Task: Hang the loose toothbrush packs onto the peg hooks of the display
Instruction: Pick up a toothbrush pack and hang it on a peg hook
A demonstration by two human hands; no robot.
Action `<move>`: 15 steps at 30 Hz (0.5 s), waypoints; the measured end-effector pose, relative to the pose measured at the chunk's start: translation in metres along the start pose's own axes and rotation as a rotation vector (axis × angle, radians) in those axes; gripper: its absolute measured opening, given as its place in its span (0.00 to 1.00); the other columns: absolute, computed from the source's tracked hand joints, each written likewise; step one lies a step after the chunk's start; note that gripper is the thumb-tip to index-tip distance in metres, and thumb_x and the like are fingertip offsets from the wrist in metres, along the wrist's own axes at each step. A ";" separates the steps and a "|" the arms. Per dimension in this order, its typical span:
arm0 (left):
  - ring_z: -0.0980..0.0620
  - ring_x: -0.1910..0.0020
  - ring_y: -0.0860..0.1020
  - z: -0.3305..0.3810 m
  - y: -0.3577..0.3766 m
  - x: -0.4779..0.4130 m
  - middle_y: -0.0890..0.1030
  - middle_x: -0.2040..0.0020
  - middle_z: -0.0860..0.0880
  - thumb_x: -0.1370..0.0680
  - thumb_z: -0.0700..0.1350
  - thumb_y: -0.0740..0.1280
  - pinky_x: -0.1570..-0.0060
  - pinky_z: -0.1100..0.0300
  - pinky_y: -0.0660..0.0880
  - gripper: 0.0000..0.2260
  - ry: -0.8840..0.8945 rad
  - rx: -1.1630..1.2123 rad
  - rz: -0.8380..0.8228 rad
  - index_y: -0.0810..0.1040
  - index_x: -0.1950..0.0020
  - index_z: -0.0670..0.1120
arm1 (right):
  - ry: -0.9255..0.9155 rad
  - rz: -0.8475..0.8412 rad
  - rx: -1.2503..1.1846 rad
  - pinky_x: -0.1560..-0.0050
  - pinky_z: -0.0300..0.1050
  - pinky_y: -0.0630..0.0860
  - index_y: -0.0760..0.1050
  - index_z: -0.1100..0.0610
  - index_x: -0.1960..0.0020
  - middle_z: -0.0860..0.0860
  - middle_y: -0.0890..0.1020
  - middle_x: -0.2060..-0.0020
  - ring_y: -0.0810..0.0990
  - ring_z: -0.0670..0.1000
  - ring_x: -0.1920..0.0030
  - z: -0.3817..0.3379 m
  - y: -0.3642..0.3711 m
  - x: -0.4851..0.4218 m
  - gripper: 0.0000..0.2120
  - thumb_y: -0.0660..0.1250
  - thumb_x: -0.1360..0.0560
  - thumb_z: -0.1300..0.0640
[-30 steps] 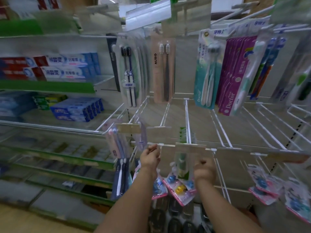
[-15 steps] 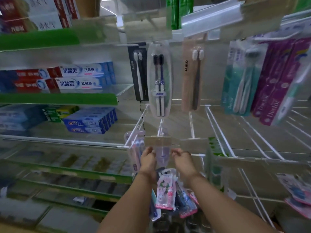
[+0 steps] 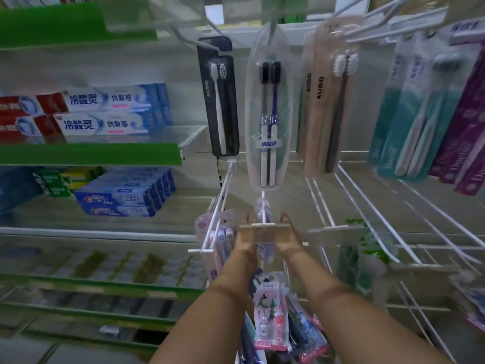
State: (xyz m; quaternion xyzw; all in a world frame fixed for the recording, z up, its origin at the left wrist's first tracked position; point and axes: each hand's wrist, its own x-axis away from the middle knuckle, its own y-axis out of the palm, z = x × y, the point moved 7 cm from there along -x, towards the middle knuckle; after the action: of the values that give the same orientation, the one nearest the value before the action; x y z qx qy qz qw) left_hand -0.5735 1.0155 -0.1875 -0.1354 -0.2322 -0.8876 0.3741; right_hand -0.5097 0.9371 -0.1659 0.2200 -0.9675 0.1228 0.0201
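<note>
Both hands are up at one hook, and the clear toothbrush pack [image 3: 258, 207] sits right between them. The left hand [image 3: 244, 240] is on the left side of the pack and the right hand [image 3: 288, 237] is on its right side, close together. A see-through label plate [image 3: 263, 233] on the near end of the peg hook [image 3: 263, 195] covers most of the fingers. So I cannot tell if the hands pinch the pack or only touch it. One fingertip of each hand sticks up above the plate.

The pack is at the near end of the white wire hook, just behind the plate. It is blurry, and I cannot tell if it is fully on the hook.

A pink pack [image 3: 270, 319] hangs lower down, between the two arms. Another pack with a pink top [image 3: 210, 227] hangs on the next hook to the left. Up above, farther away, hang a long oval pack [image 3: 269, 114], a black pack [image 3: 221, 101] and tan packs [image 3: 328, 101]. Toothpaste boxes [image 3: 105, 111] lie on the shelf far to the left.
</note>
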 end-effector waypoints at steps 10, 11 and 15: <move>0.53 0.67 0.72 0.004 -0.004 0.004 0.73 0.67 0.46 0.18 0.38 0.55 0.66 0.64 0.70 0.14 0.076 0.028 0.046 0.72 0.63 0.43 | 0.043 0.068 -0.103 0.78 0.25 0.65 0.69 0.57 0.68 0.47 0.72 0.74 0.69 0.45 0.70 -0.001 0.004 0.006 0.17 0.60 0.21 0.61; 0.54 0.71 0.73 0.005 -0.003 0.009 0.75 0.71 0.47 0.19 0.37 0.57 0.70 0.65 0.71 0.14 0.089 0.018 0.033 0.72 0.64 0.43 | 0.046 0.059 -0.104 0.78 0.27 0.65 0.69 0.56 0.70 0.48 0.72 0.73 0.70 0.46 0.70 0.000 0.004 0.009 0.17 0.62 0.21 0.59; 0.54 0.72 0.76 0.003 -0.005 0.039 0.78 0.76 0.52 0.22 0.40 0.60 0.75 0.67 0.71 0.11 0.115 0.009 0.005 0.75 0.63 0.46 | 0.119 0.074 -0.169 0.68 0.37 0.71 0.70 0.56 0.69 0.50 0.75 0.71 0.72 0.50 0.69 0.004 -0.003 0.035 0.15 0.62 0.23 0.59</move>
State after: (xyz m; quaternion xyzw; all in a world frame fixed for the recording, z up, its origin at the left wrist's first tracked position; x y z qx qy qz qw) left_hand -0.6036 0.9967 -0.1703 -0.0832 -0.2142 -0.8918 0.3897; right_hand -0.5403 0.9186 -0.1653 0.1741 -0.9790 0.0545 0.0915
